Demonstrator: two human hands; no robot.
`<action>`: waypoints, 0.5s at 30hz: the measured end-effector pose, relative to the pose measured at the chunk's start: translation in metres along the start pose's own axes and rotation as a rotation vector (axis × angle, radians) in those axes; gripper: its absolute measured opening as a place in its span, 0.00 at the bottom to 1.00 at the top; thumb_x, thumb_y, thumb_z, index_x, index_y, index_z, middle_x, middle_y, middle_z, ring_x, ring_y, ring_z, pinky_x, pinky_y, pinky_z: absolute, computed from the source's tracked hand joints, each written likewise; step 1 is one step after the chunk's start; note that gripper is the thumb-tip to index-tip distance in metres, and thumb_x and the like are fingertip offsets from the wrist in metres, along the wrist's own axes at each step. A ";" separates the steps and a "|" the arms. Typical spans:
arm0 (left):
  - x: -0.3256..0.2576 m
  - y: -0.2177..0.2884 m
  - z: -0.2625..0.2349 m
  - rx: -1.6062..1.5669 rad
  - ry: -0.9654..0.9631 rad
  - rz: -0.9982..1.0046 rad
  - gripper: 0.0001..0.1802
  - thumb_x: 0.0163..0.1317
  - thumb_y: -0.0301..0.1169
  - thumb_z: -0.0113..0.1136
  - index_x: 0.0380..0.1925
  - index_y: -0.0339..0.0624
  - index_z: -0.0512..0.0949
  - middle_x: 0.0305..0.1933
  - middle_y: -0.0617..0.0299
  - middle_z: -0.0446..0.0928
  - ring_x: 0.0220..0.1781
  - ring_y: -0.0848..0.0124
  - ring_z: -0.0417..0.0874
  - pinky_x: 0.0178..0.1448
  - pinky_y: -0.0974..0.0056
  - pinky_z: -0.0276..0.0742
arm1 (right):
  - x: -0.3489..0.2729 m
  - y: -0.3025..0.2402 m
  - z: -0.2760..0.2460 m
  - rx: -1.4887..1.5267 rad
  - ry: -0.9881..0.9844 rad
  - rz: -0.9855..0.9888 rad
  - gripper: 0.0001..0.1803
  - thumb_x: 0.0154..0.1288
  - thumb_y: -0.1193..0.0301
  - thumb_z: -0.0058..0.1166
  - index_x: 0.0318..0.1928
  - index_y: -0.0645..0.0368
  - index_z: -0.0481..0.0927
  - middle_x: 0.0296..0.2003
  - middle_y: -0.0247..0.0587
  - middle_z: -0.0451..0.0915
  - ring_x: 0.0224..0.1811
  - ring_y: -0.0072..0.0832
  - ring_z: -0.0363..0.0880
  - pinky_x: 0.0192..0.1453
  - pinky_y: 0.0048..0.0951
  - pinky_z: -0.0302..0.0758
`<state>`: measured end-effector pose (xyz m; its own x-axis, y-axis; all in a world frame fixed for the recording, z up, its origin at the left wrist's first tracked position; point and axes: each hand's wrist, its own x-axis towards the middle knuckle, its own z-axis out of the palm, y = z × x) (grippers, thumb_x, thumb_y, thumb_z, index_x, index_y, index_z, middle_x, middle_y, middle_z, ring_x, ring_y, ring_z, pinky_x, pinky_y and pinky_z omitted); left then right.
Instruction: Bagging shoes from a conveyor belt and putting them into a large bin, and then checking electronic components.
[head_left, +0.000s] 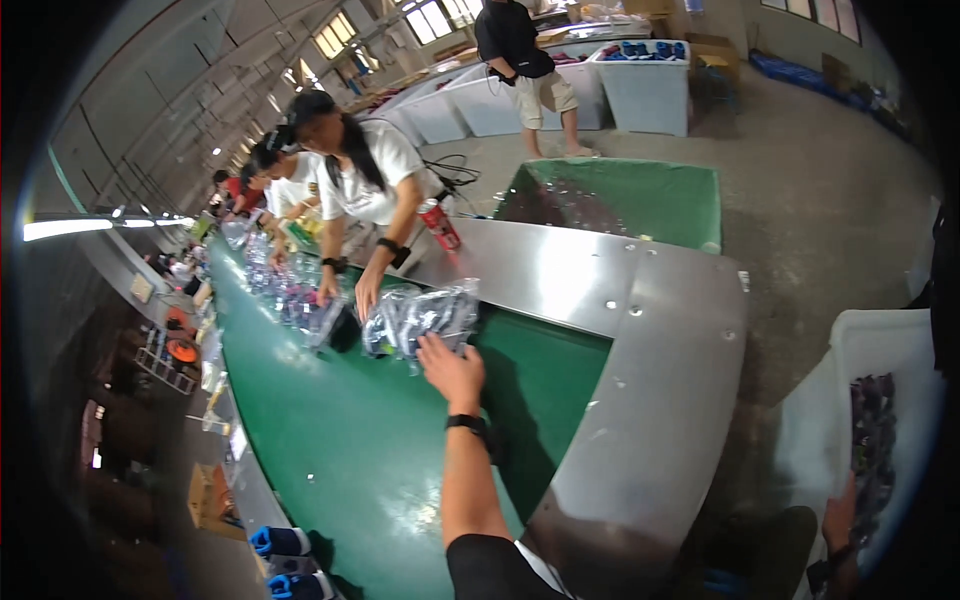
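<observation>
green conveyor belt (340,440); left hand (450,370) on crosswise clear-wrapped bundle (420,318)

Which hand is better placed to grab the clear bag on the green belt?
Left: the left hand touches the clear bag; the right hand is far off beside the white bin.

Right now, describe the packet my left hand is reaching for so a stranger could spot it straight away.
Start at the long green conveyor belt and follow it to where the curved metal plate crosses it. There the left hand touches a clear plastic bag of dark items. It is bulkier and nearer the plate than the flatter bags by the co-workers.
</observation>
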<state>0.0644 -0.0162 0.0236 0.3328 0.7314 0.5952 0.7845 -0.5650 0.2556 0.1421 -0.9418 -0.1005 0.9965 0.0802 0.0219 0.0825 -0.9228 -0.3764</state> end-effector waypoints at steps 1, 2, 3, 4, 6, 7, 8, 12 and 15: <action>0.004 0.004 -0.002 -0.050 -0.050 -0.062 0.45 0.57 0.40 0.69 0.73 0.37 0.62 0.79 0.44 0.59 0.77 0.42 0.62 0.73 0.42 0.65 | -0.001 0.004 -0.011 -0.021 0.009 0.008 0.42 0.59 0.85 0.39 0.77 0.67 0.53 0.76 0.57 0.59 0.79 0.48 0.55 0.82 0.40 0.49; 0.004 0.011 -0.012 -0.040 -0.058 -0.072 0.42 0.57 0.39 0.69 0.70 0.38 0.66 0.75 0.45 0.63 0.73 0.42 0.66 0.71 0.42 0.67 | -0.004 -0.019 -0.018 0.008 -0.018 0.030 0.42 0.59 0.85 0.40 0.77 0.66 0.53 0.76 0.57 0.59 0.79 0.48 0.55 0.82 0.40 0.49; 0.012 0.018 -0.016 -0.039 -0.057 -0.076 0.38 0.56 0.38 0.70 0.67 0.39 0.69 0.72 0.47 0.68 0.70 0.43 0.69 0.69 0.42 0.68 | -0.006 -0.036 -0.020 0.045 -0.033 0.055 0.42 0.59 0.84 0.40 0.77 0.66 0.54 0.76 0.56 0.59 0.79 0.48 0.56 0.82 0.40 0.50; 0.014 0.019 -0.017 -0.050 -0.047 -0.069 0.38 0.56 0.38 0.70 0.67 0.39 0.69 0.72 0.47 0.68 0.70 0.43 0.69 0.69 0.42 0.68 | -0.009 -0.031 -0.015 0.068 0.027 0.057 0.42 0.59 0.83 0.42 0.77 0.65 0.54 0.74 0.59 0.60 0.78 0.52 0.56 0.81 0.44 0.51; 0.011 0.016 -0.019 0.041 -0.161 -0.103 0.27 0.56 0.35 0.69 0.55 0.41 0.74 0.59 0.50 0.75 0.59 0.46 0.75 0.63 0.44 0.72 | -0.007 -0.020 -0.001 0.073 0.059 0.060 0.42 0.59 0.84 0.43 0.77 0.65 0.54 0.74 0.58 0.60 0.78 0.51 0.57 0.81 0.43 0.51; 0.010 0.013 -0.023 0.038 -0.150 -0.095 0.27 0.56 0.35 0.69 0.55 0.41 0.74 0.59 0.50 0.75 0.59 0.46 0.75 0.63 0.44 0.72 | -0.008 -0.017 0.002 0.071 0.067 0.059 0.42 0.59 0.85 0.44 0.77 0.64 0.54 0.75 0.57 0.60 0.78 0.49 0.57 0.81 0.41 0.52; 0.010 0.010 -0.026 0.011 -0.183 -0.001 0.22 0.56 0.33 0.67 0.51 0.41 0.74 0.53 0.51 0.76 0.55 0.47 0.76 0.59 0.45 0.74 | -0.005 -0.014 0.003 0.083 0.073 0.060 0.42 0.59 0.85 0.44 0.77 0.64 0.54 0.75 0.57 0.60 0.78 0.49 0.57 0.81 0.41 0.52; -0.026 0.011 -0.038 -0.047 -0.182 0.468 0.15 0.55 0.23 0.61 0.45 0.41 0.75 0.48 0.51 0.77 0.50 0.48 0.77 0.50 0.49 0.78 | -0.005 -0.015 0.007 0.031 0.090 0.095 0.43 0.58 0.85 0.44 0.77 0.64 0.55 0.74 0.57 0.62 0.77 0.51 0.59 0.81 0.42 0.54; -0.068 0.010 -0.068 -0.095 -0.367 0.584 0.15 0.57 0.24 0.61 0.46 0.40 0.77 0.48 0.51 0.79 0.48 0.49 0.79 0.50 0.51 0.80 | -0.004 -0.034 -0.003 0.050 0.104 0.089 0.42 0.59 0.84 0.44 0.77 0.64 0.55 0.73 0.58 0.62 0.77 0.51 0.59 0.80 0.43 0.54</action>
<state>0.0143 -0.0972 0.0373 0.8548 0.3700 0.3640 0.3798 -0.9239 0.0473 0.1356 -0.9116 -0.0854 0.9958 -0.0434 0.0809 -0.0047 -0.9045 -0.4265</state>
